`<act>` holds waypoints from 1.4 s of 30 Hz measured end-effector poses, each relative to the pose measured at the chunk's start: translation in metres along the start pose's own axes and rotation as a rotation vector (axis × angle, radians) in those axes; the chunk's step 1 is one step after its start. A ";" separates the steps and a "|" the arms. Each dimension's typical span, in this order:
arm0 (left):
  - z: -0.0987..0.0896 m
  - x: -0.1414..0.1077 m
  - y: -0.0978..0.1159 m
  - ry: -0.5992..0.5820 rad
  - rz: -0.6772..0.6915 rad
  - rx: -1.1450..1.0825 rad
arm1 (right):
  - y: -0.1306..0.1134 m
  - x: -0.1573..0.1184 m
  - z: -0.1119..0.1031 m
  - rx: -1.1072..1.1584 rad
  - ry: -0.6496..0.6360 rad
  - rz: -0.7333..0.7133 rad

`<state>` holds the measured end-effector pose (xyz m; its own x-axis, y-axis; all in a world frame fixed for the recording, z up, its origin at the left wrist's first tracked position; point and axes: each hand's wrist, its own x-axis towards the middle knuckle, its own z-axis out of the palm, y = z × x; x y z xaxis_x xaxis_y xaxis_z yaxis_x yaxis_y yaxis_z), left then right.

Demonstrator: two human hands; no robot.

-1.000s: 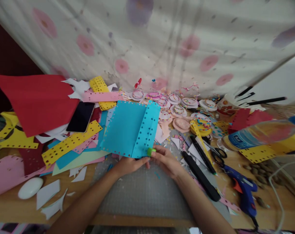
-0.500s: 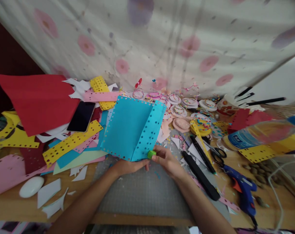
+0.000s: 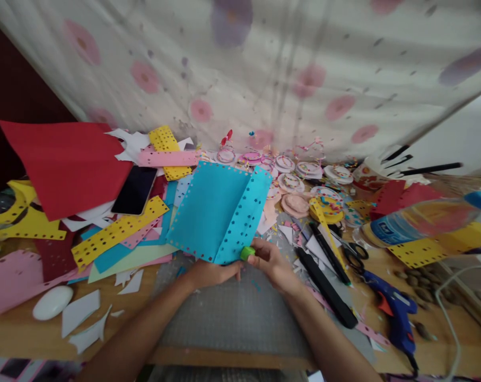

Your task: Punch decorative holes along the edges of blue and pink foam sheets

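Note:
A bright blue sheet of paper [image 3: 208, 207] is held up above the grey cutting mat [image 3: 236, 323]. It is creased along a flap on its right, and small flower-shaped holes run along its edges and over the flap. My left hand [image 3: 212, 274] grips its lower edge from below, the fingers partly hidden behind it. A small green craft punch [image 3: 247, 253] sits at the sheet's lower right corner, pinched between the thumb and fingers of my right hand [image 3: 272, 264]. Whether the paper is inside the punch's slot I cannot tell.
Paper scraps and a phone [image 3: 134, 190] lie left, near a white oval object [image 3: 53, 303]. Small decorated paper discs [image 3: 296, 204] crowd the back. On the right are a black cutter [image 3: 325, 289], scissors [image 3: 355, 255], a blue glue gun [image 3: 395, 307] and a bottle [image 3: 423, 220].
The top of the blue paper has shifted slightly right and down. Both hands keep nearly the same place and hold, with the green punch still at the lower right corner.

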<state>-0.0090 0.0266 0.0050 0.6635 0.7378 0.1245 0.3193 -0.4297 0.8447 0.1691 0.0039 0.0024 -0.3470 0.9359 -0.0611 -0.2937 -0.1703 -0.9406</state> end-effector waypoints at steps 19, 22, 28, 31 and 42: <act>0.046 -0.005 0.005 0.408 -0.104 -0.382 | 0.013 -0.002 0.021 0.219 0.052 0.082; 0.046 -0.005 0.005 0.443 -0.125 -0.333 | 0.011 -0.002 0.023 0.212 0.061 0.065; 0.049 0.002 0.010 0.531 -0.179 -0.380 | 0.012 -0.001 0.024 0.204 0.063 0.059; 0.053 0.003 0.009 0.539 -0.185 -0.435 | 0.013 -0.001 0.024 0.203 0.078 0.062; 0.057 0.002 0.008 0.588 -0.221 -0.491 | 0.013 -0.002 0.027 0.237 0.101 0.092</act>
<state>0.0338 -0.0048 -0.0181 0.1097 0.9918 0.0660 -0.0241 -0.0637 0.9977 0.1421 -0.0085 -0.0004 -0.2950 0.9372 -0.1863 -0.4692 -0.3119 -0.8262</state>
